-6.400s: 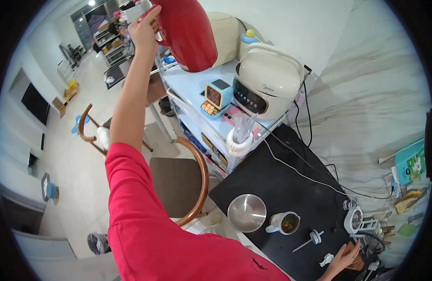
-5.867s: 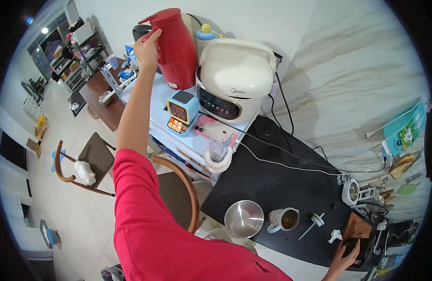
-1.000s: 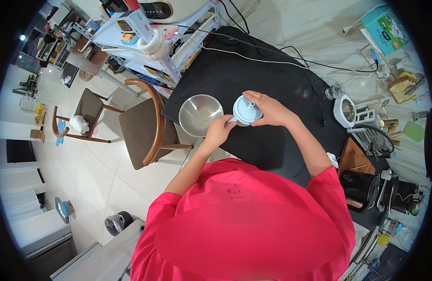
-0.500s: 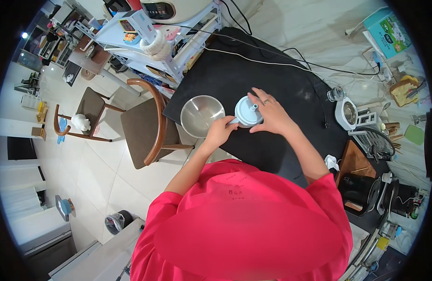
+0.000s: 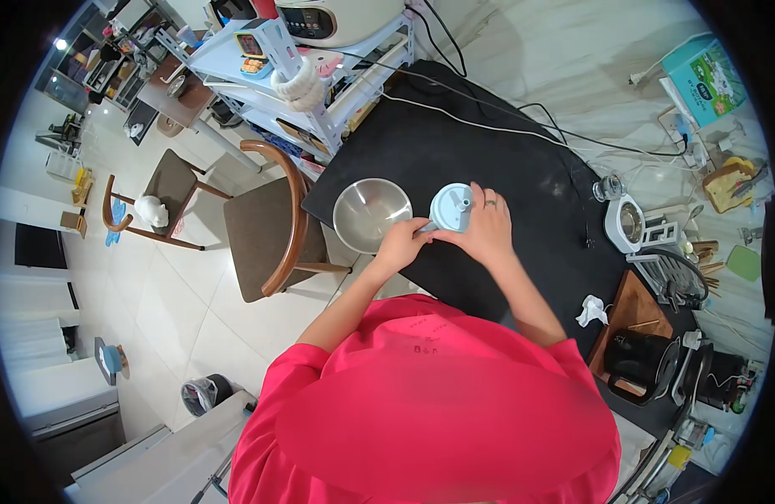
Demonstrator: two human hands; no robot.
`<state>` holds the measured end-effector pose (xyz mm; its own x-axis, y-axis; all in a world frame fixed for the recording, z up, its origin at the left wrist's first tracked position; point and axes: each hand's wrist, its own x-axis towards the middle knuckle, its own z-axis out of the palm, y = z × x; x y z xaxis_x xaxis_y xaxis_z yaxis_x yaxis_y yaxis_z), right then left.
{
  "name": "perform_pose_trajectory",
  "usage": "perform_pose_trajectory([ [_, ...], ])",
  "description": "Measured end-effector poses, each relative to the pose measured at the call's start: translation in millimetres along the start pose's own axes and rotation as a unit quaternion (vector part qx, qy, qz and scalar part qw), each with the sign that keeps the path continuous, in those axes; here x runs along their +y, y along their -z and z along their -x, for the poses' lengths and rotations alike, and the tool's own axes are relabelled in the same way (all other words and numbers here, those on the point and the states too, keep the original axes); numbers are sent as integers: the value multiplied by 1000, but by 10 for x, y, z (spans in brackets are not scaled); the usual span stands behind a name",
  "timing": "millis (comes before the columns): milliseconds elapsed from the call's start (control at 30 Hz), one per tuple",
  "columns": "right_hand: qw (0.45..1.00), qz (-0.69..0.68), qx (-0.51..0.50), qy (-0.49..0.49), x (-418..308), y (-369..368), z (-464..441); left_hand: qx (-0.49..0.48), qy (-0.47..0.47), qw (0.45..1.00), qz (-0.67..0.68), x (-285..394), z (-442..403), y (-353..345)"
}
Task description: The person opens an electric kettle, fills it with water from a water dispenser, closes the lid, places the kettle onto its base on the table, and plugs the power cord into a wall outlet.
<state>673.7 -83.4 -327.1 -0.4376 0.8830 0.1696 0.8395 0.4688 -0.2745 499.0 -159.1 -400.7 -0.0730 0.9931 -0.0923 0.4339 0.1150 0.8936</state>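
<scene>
A light-blue lidded cup with a side handle and a small knob or spout on top is between my hands, above the dark tabletop. My left hand is closed on its handle. My right hand wraps round the cup's right side, a ring on one finger, the thumb reaching below it towards the left hand. The cup leans, its lid turned a little to the right. Just left of it a round stainless steel bowl stands on the table corner, with nothing visible inside.
Cables run across the back of the black table. A white kitchen scale-like device, crumpled tissue and black kettle stand to the right. A wooden-armed chair and white shelf cart are left.
My right hand has closed in from spread fingers to a grip on the cup's side. The cup has tipped slightly. The whole view has shifted a little.
</scene>
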Motion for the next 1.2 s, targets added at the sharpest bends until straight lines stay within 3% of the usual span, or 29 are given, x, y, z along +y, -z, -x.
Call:
perform_pose_trajectory([
  [67,985,-52,2,165,227,68,-88,-4,-25,998,50,-39,-7,-13],
  [100,986,-50,1,161,321,81,-172,-9,-26,998,51,-15,-13,-4],
  [167,941,-87,-94,314,472,91,-353,-32,1,999,8,46,-16,34],
  [233,944,-118,-135,278,387,154,-353,-26,-3,1000,17,16,-18,11],
  [333,966,-43,-132,220,175,183,-259,-11,0,1000,22,-13,-7,-12],
  [400,996,-5,-19,91,69,59,-122,2,-3,1000,19,7,-18,-5],
  [500,992,63,8,105,60,29,-73,-17,-1,1000,22,50,-2,28],
  [533,988,82,-55,120,99,142,-119,-16,1,1000,21,0,3,26],
  [567,988,80,-55,119,186,222,-181,-17,-11,999,27,-47,-3,23],
  [633,959,26,-172,225,400,346,-327,-21,-27,999,32,-49,-23,8],
  [667,949,22,-108,297,481,299,-368,-24,-23,999,30,-27,-30,4],
  [700,949,23,-107,295,538,210,-431,-26,-19,999,28,-3,-38,8],
  [767,923,-109,-154,334,603,58,-526,-29,-11,999,20,40,-39,25],
  [900,955,-29,-127,268,276,158,-330,-13,4,1000,27,43,-17,1],
  [967,991,66,-30,111,122,44,-172,-10,-1,1000,16,27,-12,-15],
  [1033,990,94,15,107,79,38,-187,-2,-6,1000,5,40,-34,5],
  [1100,968,99,-199,112,198,237,-356,-38,-3,999,28,28,-6,36],
  [1133,953,60,-245,166,297,384,-463,-40,-2,999,26,21,7,49],
  [1200,935,36,-218,278,460,471,-566,-41,-3,999,24,49,-49,55],
])
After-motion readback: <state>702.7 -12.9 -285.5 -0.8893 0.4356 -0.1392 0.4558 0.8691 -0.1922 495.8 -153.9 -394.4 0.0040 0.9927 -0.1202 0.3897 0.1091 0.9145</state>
